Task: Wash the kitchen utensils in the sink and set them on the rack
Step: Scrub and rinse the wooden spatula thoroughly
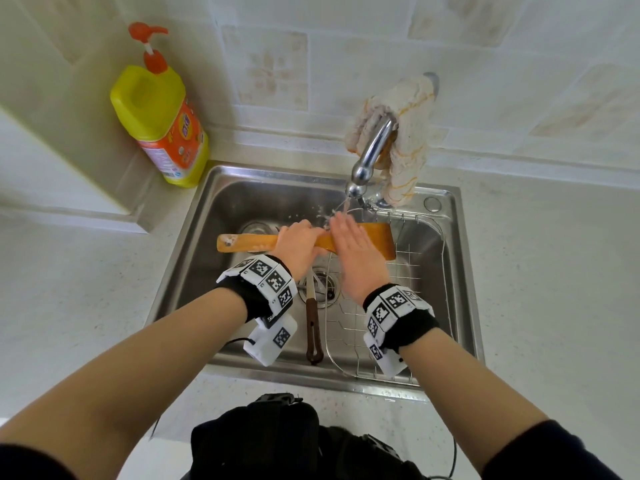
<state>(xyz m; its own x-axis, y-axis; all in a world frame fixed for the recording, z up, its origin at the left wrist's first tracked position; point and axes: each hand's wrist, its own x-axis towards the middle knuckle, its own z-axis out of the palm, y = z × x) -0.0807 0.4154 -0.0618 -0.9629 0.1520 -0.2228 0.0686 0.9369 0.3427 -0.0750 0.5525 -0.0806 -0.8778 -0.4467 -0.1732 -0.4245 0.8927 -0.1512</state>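
A wooden spatula (249, 242) lies level across the steel sink (194, 258), under water running from the tap (369, 157). My left hand (298, 244) grips its handle near the middle. My right hand (356, 254) lies flat with straight fingers on the wide blade, whose corner (386, 237) sticks out to the right. A second utensil with a dark brown handle (313, 327) lies on the sink floor, its head over the drain. A wire rack (408, 271) fills the right half of the sink.
A yellow and orange dish soap pump bottle (162, 123) stands at the sink's back left corner. A cloth (405, 133) hangs over the tap's base. Pale counter (540, 271) surrounds the sink, and a tiled wall rises behind.
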